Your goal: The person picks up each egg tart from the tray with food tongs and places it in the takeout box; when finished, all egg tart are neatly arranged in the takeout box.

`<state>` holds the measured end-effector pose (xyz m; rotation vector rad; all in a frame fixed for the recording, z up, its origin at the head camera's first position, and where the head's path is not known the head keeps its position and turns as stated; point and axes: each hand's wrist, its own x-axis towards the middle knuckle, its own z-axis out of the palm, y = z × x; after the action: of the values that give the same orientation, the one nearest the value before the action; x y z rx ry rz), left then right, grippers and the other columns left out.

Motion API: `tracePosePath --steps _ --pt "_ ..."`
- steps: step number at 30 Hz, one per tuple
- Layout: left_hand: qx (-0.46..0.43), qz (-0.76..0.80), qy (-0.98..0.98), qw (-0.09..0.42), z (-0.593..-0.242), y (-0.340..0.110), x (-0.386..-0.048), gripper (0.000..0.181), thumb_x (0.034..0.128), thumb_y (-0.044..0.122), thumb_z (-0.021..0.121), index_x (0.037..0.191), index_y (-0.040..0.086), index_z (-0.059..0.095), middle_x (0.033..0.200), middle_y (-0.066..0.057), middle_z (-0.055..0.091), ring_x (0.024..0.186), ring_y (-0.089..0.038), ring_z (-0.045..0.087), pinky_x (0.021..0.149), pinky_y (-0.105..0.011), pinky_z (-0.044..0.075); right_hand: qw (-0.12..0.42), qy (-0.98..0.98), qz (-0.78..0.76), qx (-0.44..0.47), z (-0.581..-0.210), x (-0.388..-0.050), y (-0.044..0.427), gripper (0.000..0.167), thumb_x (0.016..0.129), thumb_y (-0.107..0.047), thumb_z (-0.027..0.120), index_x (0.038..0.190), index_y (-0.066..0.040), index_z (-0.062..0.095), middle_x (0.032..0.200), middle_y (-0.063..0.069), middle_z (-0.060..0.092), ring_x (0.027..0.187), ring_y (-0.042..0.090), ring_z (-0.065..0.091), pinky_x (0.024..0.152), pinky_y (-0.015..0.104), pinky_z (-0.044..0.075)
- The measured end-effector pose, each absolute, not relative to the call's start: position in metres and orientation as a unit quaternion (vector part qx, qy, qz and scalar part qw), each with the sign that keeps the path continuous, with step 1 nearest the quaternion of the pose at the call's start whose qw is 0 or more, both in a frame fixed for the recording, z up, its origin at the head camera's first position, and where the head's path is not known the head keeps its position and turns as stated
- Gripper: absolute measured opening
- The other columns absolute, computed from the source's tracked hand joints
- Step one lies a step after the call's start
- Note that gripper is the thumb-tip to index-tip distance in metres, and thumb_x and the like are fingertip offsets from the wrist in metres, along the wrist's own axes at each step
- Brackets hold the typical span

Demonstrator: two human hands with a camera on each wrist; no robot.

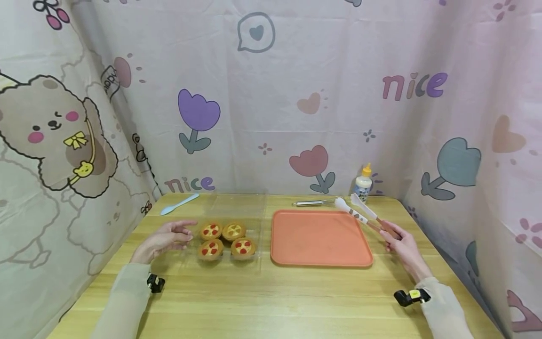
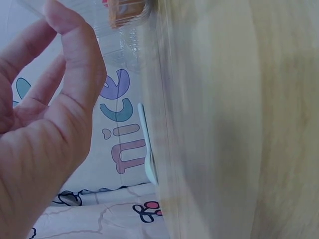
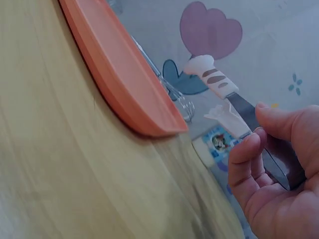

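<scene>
A clear plastic box (image 1: pixel 259 263) lies unfolded on the table with several small tarts (image 1: pixel 234 231) inside, topped with red or yellow pieces. My left hand (image 1: pixel 171 238) is at the box's left side; in the left wrist view, thumb and finger come together at its thin rim, seeming to pinch it. My right hand (image 1: pixel 400 242) grips a pair of tongs (image 3: pixel 241 107) by the brown handles. The tongs' white, paw-shaped tips stand apart, above the far right corner of an orange tray (image 1: pixel 319 240), with nothing between them.
A pale blue spatula (image 1: pixel 179 205) lies at the back left. Behind the tray is a metal whisk (image 1: pixel 311 203), and a bottle with a yellow cap (image 1: pixel 363 183) stands at the back right. Printed curtains (image 1: pixel 254 117) enclose the table.
</scene>
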<state>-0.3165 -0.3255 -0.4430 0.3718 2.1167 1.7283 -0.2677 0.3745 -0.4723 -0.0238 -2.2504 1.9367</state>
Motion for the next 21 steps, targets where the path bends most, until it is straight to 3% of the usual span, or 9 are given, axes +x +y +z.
tracePosePath --steps 8,14,21 --pt "0.128 0.616 0.754 0.188 -0.443 -0.326 -0.315 0.072 0.0933 0.006 0.063 0.151 -0.005 0.023 0.112 -0.012 0.059 0.097 -0.022 0.063 0.081 -0.035 0.058 0.079 -0.805 0.587 -0.038 -0.473 -0.266 0.386 0.061 0.103 -0.024 0.051 0.153 0.001 0.025 0.097 -0.009 0.051 0.066 0.007 0.053 0.057 0.023 0.051" --pt "0.129 0.616 0.753 0.190 -0.443 -0.325 -0.316 0.072 0.0933 0.006 0.063 0.152 -0.005 0.023 0.112 -0.011 0.060 0.097 -0.022 0.063 0.081 -0.036 0.058 0.074 -0.813 0.575 -0.047 -0.477 -0.266 0.390 0.061 0.104 -0.024 0.049 0.154 0.000 0.023 0.110 -0.004 0.043 0.070 0.005 0.052 0.059 0.022 0.052" --pt "0.133 0.612 0.756 0.190 -0.444 -0.326 -0.316 0.073 0.0930 0.006 0.064 0.152 -0.005 0.023 0.112 -0.012 0.059 0.097 -0.022 0.063 0.081 -0.036 0.058 0.055 -0.817 0.570 -0.063 -0.481 -0.267 0.392 0.061 0.105 -0.024 0.047 0.155 -0.001 0.021 0.104 0.000 0.048 0.071 0.005 0.052 0.061 0.023 0.053"
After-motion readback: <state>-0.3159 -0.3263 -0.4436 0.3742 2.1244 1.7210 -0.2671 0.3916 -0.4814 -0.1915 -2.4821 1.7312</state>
